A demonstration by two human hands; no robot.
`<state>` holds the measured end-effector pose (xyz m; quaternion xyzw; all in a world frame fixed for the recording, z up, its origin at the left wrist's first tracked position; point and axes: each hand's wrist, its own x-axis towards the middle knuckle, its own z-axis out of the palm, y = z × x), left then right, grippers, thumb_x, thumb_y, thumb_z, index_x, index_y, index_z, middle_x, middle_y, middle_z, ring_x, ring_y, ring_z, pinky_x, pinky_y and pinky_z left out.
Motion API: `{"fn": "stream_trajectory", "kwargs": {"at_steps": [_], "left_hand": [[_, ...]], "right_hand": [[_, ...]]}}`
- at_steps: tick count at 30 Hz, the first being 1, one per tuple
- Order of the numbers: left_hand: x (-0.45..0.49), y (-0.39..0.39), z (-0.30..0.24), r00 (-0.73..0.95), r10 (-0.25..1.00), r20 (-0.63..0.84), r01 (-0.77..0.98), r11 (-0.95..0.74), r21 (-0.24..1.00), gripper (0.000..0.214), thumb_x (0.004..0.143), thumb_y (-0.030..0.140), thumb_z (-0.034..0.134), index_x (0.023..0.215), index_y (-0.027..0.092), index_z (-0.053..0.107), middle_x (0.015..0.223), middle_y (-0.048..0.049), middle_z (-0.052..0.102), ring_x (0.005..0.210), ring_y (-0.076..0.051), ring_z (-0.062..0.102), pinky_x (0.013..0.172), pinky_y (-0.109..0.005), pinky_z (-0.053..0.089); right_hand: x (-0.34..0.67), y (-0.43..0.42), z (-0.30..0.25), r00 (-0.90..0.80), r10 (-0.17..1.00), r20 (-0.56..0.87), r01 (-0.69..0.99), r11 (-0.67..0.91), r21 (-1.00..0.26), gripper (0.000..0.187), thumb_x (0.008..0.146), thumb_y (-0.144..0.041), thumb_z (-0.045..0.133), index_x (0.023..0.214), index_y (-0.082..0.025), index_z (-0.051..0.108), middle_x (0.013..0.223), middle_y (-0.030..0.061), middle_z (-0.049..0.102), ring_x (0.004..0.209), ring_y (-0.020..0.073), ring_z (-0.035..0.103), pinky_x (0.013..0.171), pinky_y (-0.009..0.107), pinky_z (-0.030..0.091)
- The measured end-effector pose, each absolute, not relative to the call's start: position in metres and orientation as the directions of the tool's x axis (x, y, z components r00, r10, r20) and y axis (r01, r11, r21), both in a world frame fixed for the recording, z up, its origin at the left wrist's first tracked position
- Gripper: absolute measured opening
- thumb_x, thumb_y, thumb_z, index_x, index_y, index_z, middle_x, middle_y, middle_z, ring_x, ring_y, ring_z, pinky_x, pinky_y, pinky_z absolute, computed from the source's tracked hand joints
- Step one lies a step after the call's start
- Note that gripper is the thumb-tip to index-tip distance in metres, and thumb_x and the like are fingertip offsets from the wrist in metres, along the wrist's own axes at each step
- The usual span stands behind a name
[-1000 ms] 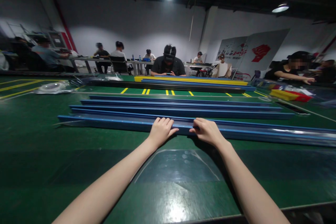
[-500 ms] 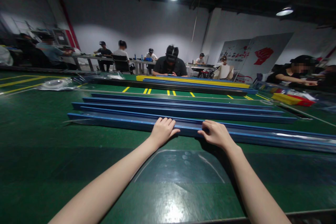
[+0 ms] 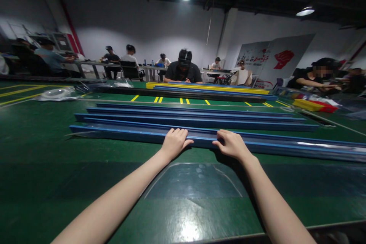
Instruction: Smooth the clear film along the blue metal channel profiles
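A long blue channel strip (image 3: 114, 134) with raised edges lies across the green table, nearest to me. My left hand (image 3: 175, 144) is closed over its near edge, with the fingers inside the channel and the thumb on the outer side. To the right, my right hand (image 3: 231, 144) grips the same edge, fingers curled and thumb pointing inward. A short stretch of the strip shows between the two hands. Behind it rest more blue channel strips (image 3: 200, 120), roughly parallel. A clear film (image 3: 194, 181) lies flat on the table in front of my hands.
Black strips (image 3: 183, 93) and a yellow strip (image 3: 206, 88) lie farther back. Clear plastic wrapping (image 3: 55, 94) sits at the back left, and yellow and red bins (image 3: 314, 105) at the right. A person (image 3: 183, 69) sits across the table; others work around the room.
The whole view has shifted slightly, so things appear a little farther left. Both hands keep their hold on the blue channel strip.
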<state>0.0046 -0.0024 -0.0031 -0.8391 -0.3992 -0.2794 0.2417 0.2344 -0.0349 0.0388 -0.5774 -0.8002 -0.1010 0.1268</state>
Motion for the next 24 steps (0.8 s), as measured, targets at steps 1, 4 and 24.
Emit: {"fn": "stream_trajectory", "kwargs": {"at_steps": [1, 4, 24], "left_hand": [[0.0047, -0.0023, -0.0032, 0.521, 0.537, 0.664, 0.807, -0.564, -0.177, 0.034, 0.081, 0.049, 0.043, 0.075, 0.016, 0.049, 0.072, -0.0029, 0.06, 0.067, -0.017, 0.052, 0.062, -0.029, 0.03], [0.0048, -0.0021, -0.0031, 0.509, 0.548, 0.664, 0.813, -0.56, -0.162, 0.034, 0.081, 0.049, 0.044, 0.074, 0.016, 0.049, 0.071, -0.0028, 0.06, 0.066, -0.016, 0.052, 0.061, -0.028, 0.031], [0.0048, -0.0038, 0.0004, 0.503, 0.593, 0.629, 0.818, -0.561, -0.125, 0.035, 0.081, 0.049, 0.043, 0.073, 0.016, 0.051, 0.068, -0.0034, 0.06, 0.065, -0.016, 0.053, 0.06, -0.028, 0.031]], "right_hand": [[0.2345, -0.0348, 0.0385, -0.301, 0.897, 0.322, 0.949, 0.314, 0.015, 0.02, 0.076, -0.037, 0.045, 0.07, -0.019, 0.051, 0.075, 0.0026, 0.058, 0.067, 0.0138, 0.051, 0.055, 0.023, 0.025], [0.2347, -0.0344, 0.0377, -0.302, 0.896, 0.324, 0.95, 0.313, 0.018, 0.02, 0.076, -0.037, 0.045, 0.071, -0.019, 0.051, 0.075, 0.0024, 0.058, 0.067, 0.0139, 0.051, 0.055, 0.023, 0.025], [0.2342, -0.0336, 0.0383, -0.299, 0.902, 0.311, 0.951, 0.31, 0.014, 0.02, 0.076, -0.037, 0.045, 0.07, -0.019, 0.051, 0.075, 0.0027, 0.058, 0.066, 0.014, 0.051, 0.055, 0.023, 0.025]]}}
